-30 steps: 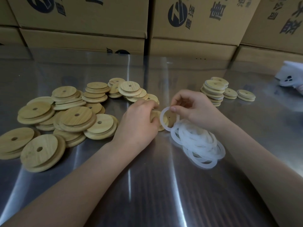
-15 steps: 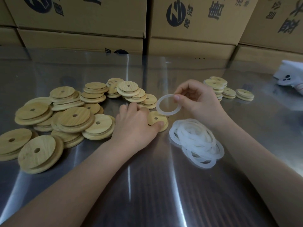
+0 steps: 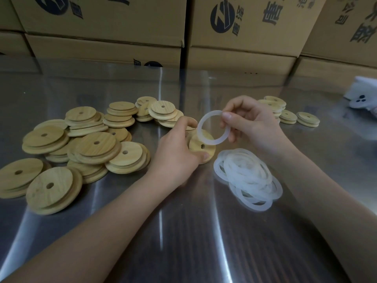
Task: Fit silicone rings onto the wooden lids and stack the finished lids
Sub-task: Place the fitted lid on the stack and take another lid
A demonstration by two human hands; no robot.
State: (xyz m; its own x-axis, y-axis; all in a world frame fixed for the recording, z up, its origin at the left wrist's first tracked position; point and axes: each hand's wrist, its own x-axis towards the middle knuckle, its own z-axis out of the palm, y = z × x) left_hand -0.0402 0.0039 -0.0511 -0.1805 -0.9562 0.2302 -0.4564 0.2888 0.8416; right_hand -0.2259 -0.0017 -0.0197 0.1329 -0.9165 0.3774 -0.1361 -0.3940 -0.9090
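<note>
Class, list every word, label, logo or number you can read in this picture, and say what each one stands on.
"唐": large dark character on the middle brown cardboard box, its top cut off.
Round dark logo on that box: small characters beside it too blurred.
Left brown cardboard box and right brown cardboard box: dark print cut off, unreadable.
Round wooden lids, white silicone rings: no text.

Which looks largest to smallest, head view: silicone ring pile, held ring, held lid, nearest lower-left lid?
Silicone ring pile
Nearest lower-left lid, closer to camera
Tie: held ring, held lid; lid partly hidden
</note>
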